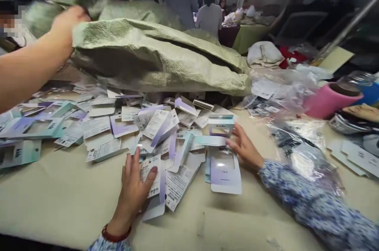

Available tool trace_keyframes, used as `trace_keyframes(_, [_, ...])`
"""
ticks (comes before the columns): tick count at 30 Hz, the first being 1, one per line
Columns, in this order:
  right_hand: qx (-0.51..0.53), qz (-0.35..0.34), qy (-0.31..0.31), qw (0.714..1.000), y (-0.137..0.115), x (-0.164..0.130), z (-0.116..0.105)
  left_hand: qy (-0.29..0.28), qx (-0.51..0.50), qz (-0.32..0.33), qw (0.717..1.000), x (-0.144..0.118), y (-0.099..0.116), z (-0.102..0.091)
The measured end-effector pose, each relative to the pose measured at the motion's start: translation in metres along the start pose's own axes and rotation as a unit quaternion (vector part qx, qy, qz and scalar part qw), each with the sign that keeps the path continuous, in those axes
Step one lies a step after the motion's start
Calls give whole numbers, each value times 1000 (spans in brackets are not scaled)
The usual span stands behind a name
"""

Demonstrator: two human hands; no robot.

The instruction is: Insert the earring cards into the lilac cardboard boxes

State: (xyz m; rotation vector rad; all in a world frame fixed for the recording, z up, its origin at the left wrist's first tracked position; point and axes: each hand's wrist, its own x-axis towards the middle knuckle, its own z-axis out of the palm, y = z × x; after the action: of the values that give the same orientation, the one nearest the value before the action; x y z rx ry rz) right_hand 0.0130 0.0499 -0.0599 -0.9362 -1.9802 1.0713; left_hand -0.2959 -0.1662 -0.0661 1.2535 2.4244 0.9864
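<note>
Cards: flat lilac-and-teal printed cardboard packaging cards (154, 132) heaped ahead of both grips
Left hand (133, 187): grip flat, pinning one card to beige surface (59, 199)
Right hand (244, 148): fingers spread, steadying the pile's edge
Sack: a co-worker's hand (66, 21) tilts green woven sack (154, 57) above

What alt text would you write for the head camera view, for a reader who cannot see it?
A person's left hand and right hand rest on a heap of flat packaging cards on a beige table. Another person's hand grips a green woven sack above the heap.
</note>
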Motion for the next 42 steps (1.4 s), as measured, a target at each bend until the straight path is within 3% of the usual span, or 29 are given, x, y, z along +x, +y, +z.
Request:
trace_keyframes(3, [20,-18,-17,999,-6,12,22,-42,-43,43,997,22,40,29])
trace_keyframes(5, [8,-22,-20,1000,-9,17,17,-50,-66,59,995,28,61,47])
trace_keyframes(8, [-69,-21,-19,997,-4,12,-16,-27,-93,89,991,27,79,66])
trace_keyframes(10, [-174,-14,-9,985,6,-1,-46,0,-104,107,989,26,82,71])
trace_keyframes(15, [-470,-2,-31,882,40,-47,-112,-16,-98,131,986,28,75,72])
trace_keyframes(20, [-552,79,23,830,63,-75,-162,-20,-95,126,987,27,77,70])
trace_keyframes(23, [-560,79,25,825,63,-81,-173,-21,-91,116,989,25,81,69])
trace_keyframes(28, [-567,34,-3,823,48,-74,-147,-8,-93,123,988,26,81,69])
trace_keyframes(32, [-585,62,-1,808,50,-77,-140,-5,-91,122,988,27,75,68])
trace_keyframes(37, [-585,102,17,804,55,-98,-170,2,-97,108,989,26,70,71])
trace_keyframes(40, [-532,23,0,847,35,-84,-193,12,-99,106,989,27,69,73])
trace_keyframes(42, [-516,-20,39,856,18,-56,-209,18,-98,110,989,27,69,74])
